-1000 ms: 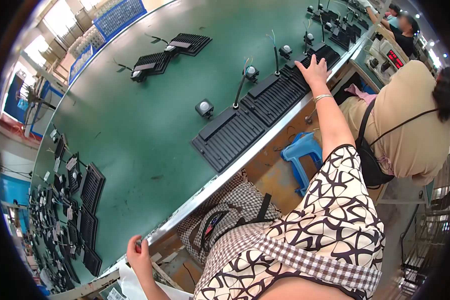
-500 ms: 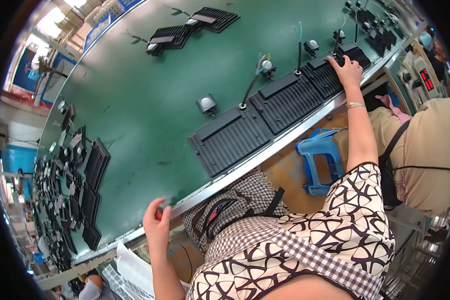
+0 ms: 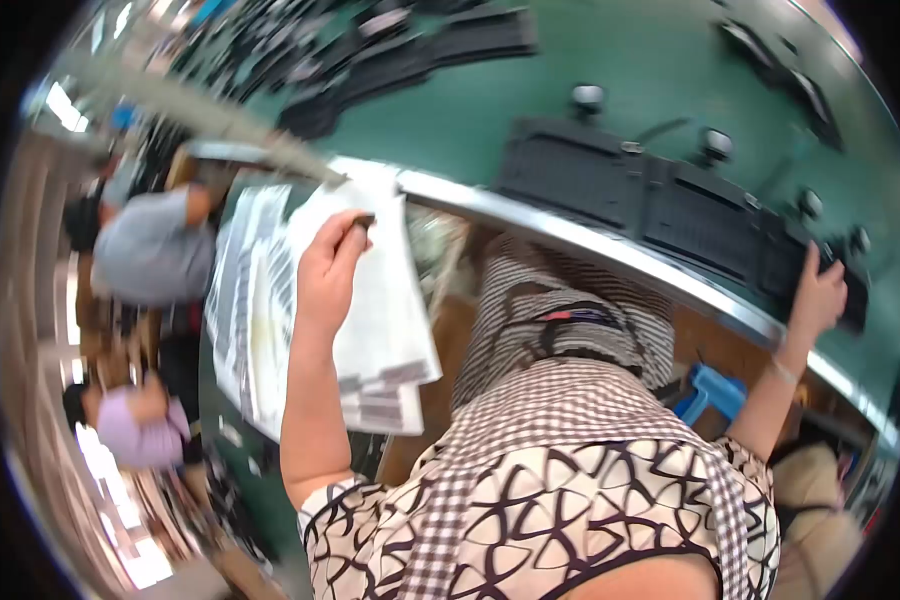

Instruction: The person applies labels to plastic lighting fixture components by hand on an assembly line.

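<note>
My left hand [image 3: 330, 262] is raised over printed paper sheets [image 3: 375, 290] at the table's left end. Its thumb and fingers pinch a small dark object [image 3: 364, 221], too blurred to name. At the right, my right hand [image 3: 820, 292] rests with fingers apart on the last of a row of black finned floodlight housings [image 3: 705, 225] along the table edge. Behind that row stand several small sensor heads with white domes, one of them a sensor head [image 3: 715, 146] near the middle. A dark cable [image 3: 660, 130] rises from a housing.
More black housings [image 3: 480, 38] crowd the table's far left. Other housings [image 3: 785, 80] lie at the far right. A metal rim [image 3: 570, 232] edges the green table [image 3: 580, 60]. A blue stool [image 3: 710, 395] stands below. Two people sit at the left; another person [image 3: 820, 480] is at the right.
The view has swung left, bringing the paper sheets and seated people into sight. My left hand has moved from the table edge to over the paper. My right hand stays on the end housings.
</note>
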`<action>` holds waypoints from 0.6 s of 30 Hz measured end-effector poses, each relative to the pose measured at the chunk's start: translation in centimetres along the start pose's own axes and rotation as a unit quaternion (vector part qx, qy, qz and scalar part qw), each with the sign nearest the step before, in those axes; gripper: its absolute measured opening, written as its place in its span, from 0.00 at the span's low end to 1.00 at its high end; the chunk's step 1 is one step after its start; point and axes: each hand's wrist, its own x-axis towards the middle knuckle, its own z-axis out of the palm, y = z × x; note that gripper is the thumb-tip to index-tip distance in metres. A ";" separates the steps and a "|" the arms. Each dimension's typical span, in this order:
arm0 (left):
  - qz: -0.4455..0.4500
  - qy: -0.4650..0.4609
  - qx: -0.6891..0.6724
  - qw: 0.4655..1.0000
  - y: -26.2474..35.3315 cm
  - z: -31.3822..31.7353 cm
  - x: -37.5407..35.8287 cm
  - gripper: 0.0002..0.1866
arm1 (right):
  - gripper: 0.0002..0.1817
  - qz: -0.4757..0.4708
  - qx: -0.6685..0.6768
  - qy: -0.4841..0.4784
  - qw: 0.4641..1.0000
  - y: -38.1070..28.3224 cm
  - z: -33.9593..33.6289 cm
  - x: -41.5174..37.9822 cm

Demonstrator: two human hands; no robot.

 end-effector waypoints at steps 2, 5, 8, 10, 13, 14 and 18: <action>-0.029 0.067 -0.006 0.997 -2.1 -4.3 -2.5 0.11 | 0.29 -0.142 0.229 0.139 0.953 -4.1 -2.2 -2.2; -0.139 0.124 0.038 0.982 -4.2 -8.2 -6.8 0.11 | 0.15 -0.241 0.615 -0.103 0.744 -14.7 -10.0 -11.0; -0.179 0.127 0.112 0.969 -5.7 -9.3 -10.9 0.09 | 0.12 -0.592 0.550 -0.208 0.551 -23.0 -18.1 -19.4; -0.201 0.104 0.150 0.962 -5.9 -9.4 -13.8 0.06 | 0.17 -0.690 0.509 -0.279 0.431 -26.1 -21.0 -24.9; -0.205 0.114 0.220 0.947 -5.7 -9.0 -17.3 0.05 | 0.24 -0.798 0.478 -0.239 0.281 -29.9 -23.1 -32.4; -0.195 0.122 0.248 0.941 -5.8 -8.7 -18.1 0.06 | 0.24 -0.811 0.473 -0.227 0.259 -30.9 -23.2 -34.2; -0.119 0.155 0.389 0.900 -7.8 -8.2 -19.5 0.06 | 0.25 -0.847 0.446 -0.204 0.206 -33.2 -21.9 -38.8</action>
